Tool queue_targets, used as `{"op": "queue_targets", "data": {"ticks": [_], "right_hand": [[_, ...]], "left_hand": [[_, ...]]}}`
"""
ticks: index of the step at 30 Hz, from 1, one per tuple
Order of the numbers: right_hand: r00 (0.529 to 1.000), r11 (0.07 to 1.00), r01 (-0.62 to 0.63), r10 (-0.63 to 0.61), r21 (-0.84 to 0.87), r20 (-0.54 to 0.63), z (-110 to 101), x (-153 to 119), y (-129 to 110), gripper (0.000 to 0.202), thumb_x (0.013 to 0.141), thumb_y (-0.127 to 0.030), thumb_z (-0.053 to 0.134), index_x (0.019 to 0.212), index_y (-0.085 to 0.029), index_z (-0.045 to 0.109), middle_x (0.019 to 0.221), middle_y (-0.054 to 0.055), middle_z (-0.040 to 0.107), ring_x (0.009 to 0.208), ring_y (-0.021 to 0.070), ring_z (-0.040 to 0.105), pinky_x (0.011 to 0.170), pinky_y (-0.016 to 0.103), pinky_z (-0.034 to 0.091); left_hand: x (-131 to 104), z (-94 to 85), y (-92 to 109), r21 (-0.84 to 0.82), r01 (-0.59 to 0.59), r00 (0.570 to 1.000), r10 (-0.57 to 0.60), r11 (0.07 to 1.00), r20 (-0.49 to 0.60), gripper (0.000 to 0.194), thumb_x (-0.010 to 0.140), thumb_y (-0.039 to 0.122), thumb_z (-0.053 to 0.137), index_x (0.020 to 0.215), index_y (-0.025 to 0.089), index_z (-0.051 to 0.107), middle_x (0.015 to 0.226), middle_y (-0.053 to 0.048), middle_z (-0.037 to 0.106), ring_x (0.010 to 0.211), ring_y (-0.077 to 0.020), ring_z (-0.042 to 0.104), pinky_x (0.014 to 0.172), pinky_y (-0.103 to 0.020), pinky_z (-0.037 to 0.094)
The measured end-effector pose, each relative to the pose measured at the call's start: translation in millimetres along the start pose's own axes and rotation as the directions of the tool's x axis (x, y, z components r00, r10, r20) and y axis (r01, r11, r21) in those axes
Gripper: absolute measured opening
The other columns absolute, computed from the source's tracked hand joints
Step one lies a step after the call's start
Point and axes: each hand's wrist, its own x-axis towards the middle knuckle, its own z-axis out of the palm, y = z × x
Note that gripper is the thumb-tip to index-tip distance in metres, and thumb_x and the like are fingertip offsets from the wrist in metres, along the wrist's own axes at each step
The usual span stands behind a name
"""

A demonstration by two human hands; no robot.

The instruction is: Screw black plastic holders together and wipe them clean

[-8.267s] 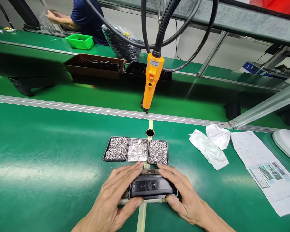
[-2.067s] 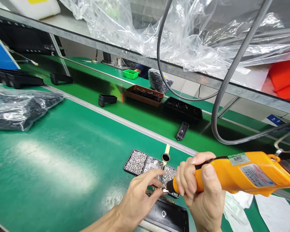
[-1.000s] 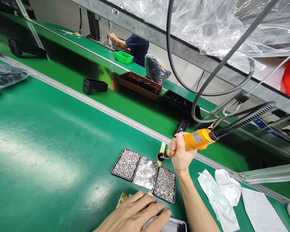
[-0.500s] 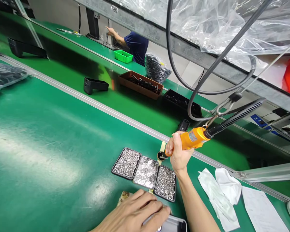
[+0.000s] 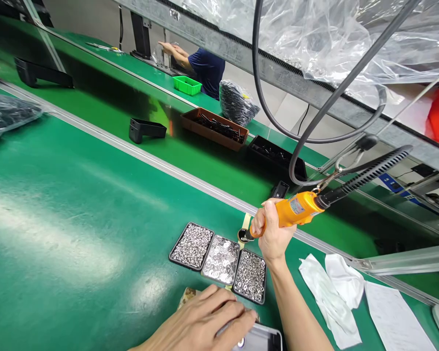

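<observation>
My right hand (image 5: 272,233) grips an orange electric screwdriver (image 5: 294,213) that hangs from a cable, with its tip down at a small black ring (image 5: 243,236) on the green table. My left hand (image 5: 205,324) lies flat at the bottom edge, pressing on a dark device with a shiny rim (image 5: 258,340), which is mostly hidden. Just beyond my left hand three small black trays (image 5: 219,253) stand side by side, filled with silvery screws and washers.
White cloths (image 5: 334,297) and a printed sheet (image 5: 395,319) lie to the right. A metal rail (image 5: 131,151) edges the conveyor belt, which carries black parts (image 5: 146,130). Beyond are a brown tray (image 5: 214,127), a green bin (image 5: 187,85) and another person (image 5: 201,66). A plastic bag (image 5: 7,114) lies far left.
Since a second ago my right hand has kept the screwdriver tip at the black ring, shifting only slightly. My left hand has stayed on the device. Earlier both hands held the device.
</observation>
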Motion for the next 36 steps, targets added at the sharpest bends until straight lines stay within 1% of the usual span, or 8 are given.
{"op": "queue_targets", "data": {"ticks": [9, 13, 16, 19, 23, 29, 32, 36], "right_hand": [[1.0, 1.0, 0.002, -0.002, 0.003, -0.004, -2, 0, 0, 0.025, 0.093, -0.037, 0.07, 0.09, -0.021, 0.051, 0.05, -0.012, 0.044, 0.036, 0.0055, 0.039, 0.035, 0.017, 0.038], [1.0, 1.0, -0.003, 0.002, 0.018, 0.009, -2, 0, 0, 0.023, 0.094, -0.036, 0.069, 0.09, -0.021, 0.052, 0.05, -0.012, 0.044, 0.036, 0.0057, 0.039, 0.035, 0.018, 0.039], [1.0, 1.0, -0.002, 0.002, 0.024, 0.0, -2, 1, -4, 0.022, 0.094, -0.035, 0.069, 0.09, -0.021, 0.052, 0.049, -0.012, 0.044, 0.035, 0.0059, 0.039, 0.035, 0.018, 0.039], [0.999, 1.0, 0.025, -0.024, 0.019, -0.029, -4, 1, -21, 0.022, 0.094, -0.036, 0.068, 0.089, -0.021, 0.053, 0.048, -0.012, 0.044, 0.035, 0.0058, 0.038, 0.036, 0.018, 0.038], [0.997, 0.998, 0.057, -0.056, 0.009, -0.049, -9, -7, -63, 0.019, 0.096, -0.036, 0.065, 0.091, -0.021, 0.054, 0.049, -0.011, 0.042, 0.036, 0.0064, 0.035, 0.036, 0.019, 0.037], [1.0, 1.0, -0.006, 0.006, -0.009, 0.014, -17, -46, -130, 0.019, 0.1, -0.038, 0.054, 0.091, -0.022, 0.057, 0.049, -0.01, 0.039, 0.036, 0.0059, 0.028, 0.035, 0.018, 0.035], [0.996, 0.998, -0.062, 0.062, -0.001, 0.056, -16, -70, -141, 0.019, 0.1, -0.04, 0.054, 0.094, -0.023, 0.059, 0.049, -0.01, 0.04, 0.036, 0.0054, 0.028, 0.036, 0.017, 0.036], [0.986, 0.991, -0.123, 0.118, 0.043, 0.117, -9, -95, -135, 0.015, 0.1, -0.038, 0.054, 0.097, -0.024, 0.058, 0.05, -0.011, 0.04, 0.037, 0.0053, 0.031, 0.039, 0.017, 0.038]], "left_hand": [[1, -3.5, 2, -0.016, 0.004, 1.0, -0.004, 1.0, -0.011, 0.03, 0.106, 0.029, 0.048, 0.13, 0.013, 0.059, 0.101, -0.007, 0.072, 0.09, -0.0207, 0.066, 0.088, -0.032, 0.056], [-4, 7.8, 1, -0.002, -0.001, 1.0, 0.001, 1.0, -0.013, 0.029, 0.102, 0.017, 0.052, 0.13, 0.013, 0.058, 0.105, -0.006, 0.071, 0.091, -0.021, 0.066, 0.089, -0.033, 0.054], [-9, 16.6, 1, -0.045, 0.017, 0.999, -0.019, 0.999, -0.045, 0.037, 0.1, 0.027, 0.059, 0.134, 0.014, 0.055, 0.108, -0.008, 0.071, 0.093, -0.023, 0.065, 0.089, -0.035, 0.055], [-11, 12.1, 4, -0.115, 0.081, 0.996, -0.076, 0.99, 0.052, 0.054, 0.096, 0.042, 0.066, 0.139, 0.013, 0.05, 0.115, -0.011, 0.07, 0.099, -0.0269, 0.065, 0.089, -0.041, 0.057], [-10, -3.1, 10, -0.181, 0.189, 0.973, -0.159, 0.965, 0.17, 0.073, 0.087, 0.047, 0.078, 0.142, 0.013, 0.045, 0.125, -0.013, 0.066, 0.113, -0.0321, 0.062, 0.098, -0.05, 0.055], [-12, -2.0, 8, -0.252, 0.276, 0.941, -0.208, 0.927, 0.268, 0.061, 0.096, 0.055, 0.063, 0.141, 0.019, 0.045, 0.127, -0.012, 0.061, 0.114, -0.0327, 0.058, 0.096, -0.055, 0.054], [-13, -1.7, 8, -0.273, 0.304, 0.93, -0.222, 0.913, 0.294, 0.058, 0.097, 0.058, 0.059, 0.138, 0.019, 0.047, 0.123, -0.01, 0.061, 0.112, -0.0313, 0.057, 0.096, -0.053, 0.052], [-10, -5.4, 9, -0.29, 0.328, 0.92, -0.234, 0.899, 0.315, 0.055, 0.095, 0.059, 0.061, 0.135, 0.021, 0.05, 0.117, -0.008, 0.061, 0.107, -0.03, 0.058, 0.093, -0.051, 0.052]]}}
